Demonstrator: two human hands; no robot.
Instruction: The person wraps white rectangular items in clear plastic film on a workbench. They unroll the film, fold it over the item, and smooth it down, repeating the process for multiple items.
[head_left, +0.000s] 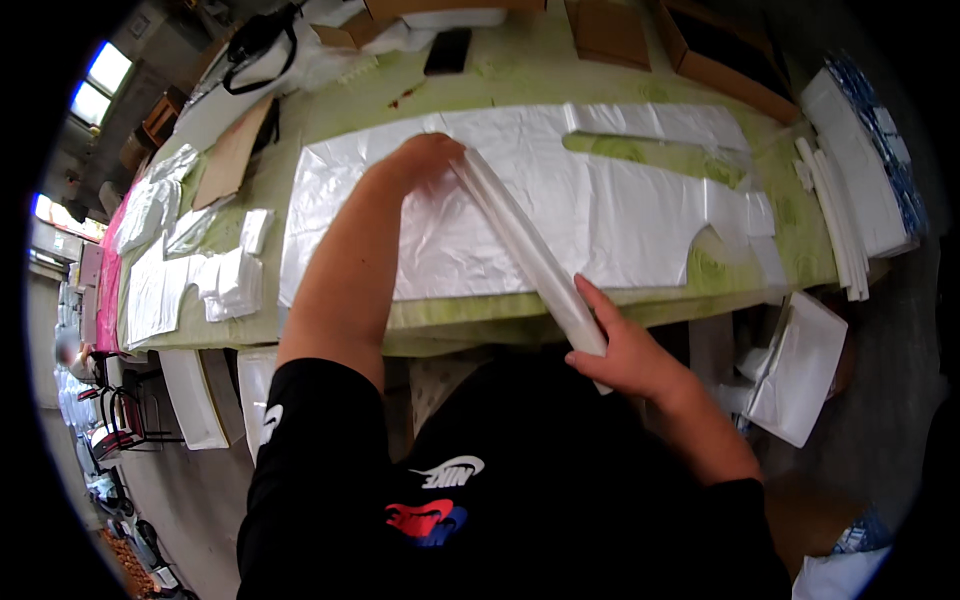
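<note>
— Black sweater [520,500] fills the bottom, yes? And the hands?

— Right hand [625,350] is closed around the near end of a folded strip of clear plastic [520,245]. Left hand [425,155] presses on its far end, fingers curled down.

— Where is the strip?

— It lies slanted over the flat plastic sheet [600,210] on the green table [500,85]. Small folded pieces [235,280] lie at the left.

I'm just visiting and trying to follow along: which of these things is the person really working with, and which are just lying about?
In use:
- left hand and right hand, one at each end of the folded plastic strip
- flat white plastic sheet underneath it

Lying about:
- cardboard boxes
- black phone
- stacks of white bags
</note>
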